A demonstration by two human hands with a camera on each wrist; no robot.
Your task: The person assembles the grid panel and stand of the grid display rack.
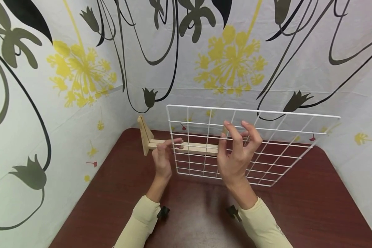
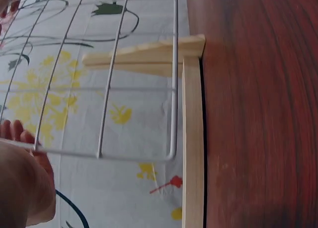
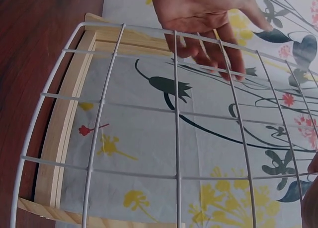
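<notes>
White wire grid [image 3: 177,113], wooden frame [image 2: 193,138], sleeves [image 1: 142,215] head-view only

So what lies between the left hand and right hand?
In the head view, part of the white wire grid lies between the left hand and right hand, with the wooden bar showing through it.

Is wearing a long left sleeve [image 1: 138,222] and a long right sleeve [image 1: 263,226], both of pale yellow, almost cream cloth. Is showing soft folds near the left cuff [image 1: 147,206]. Is leaving left hand [image 1: 163,163] and right hand [image 1: 235,160] bare. Is having a small dark piece [image 1: 163,212] beside this cuff, another dark piece [image 1: 233,212] beside the right one.
</notes>
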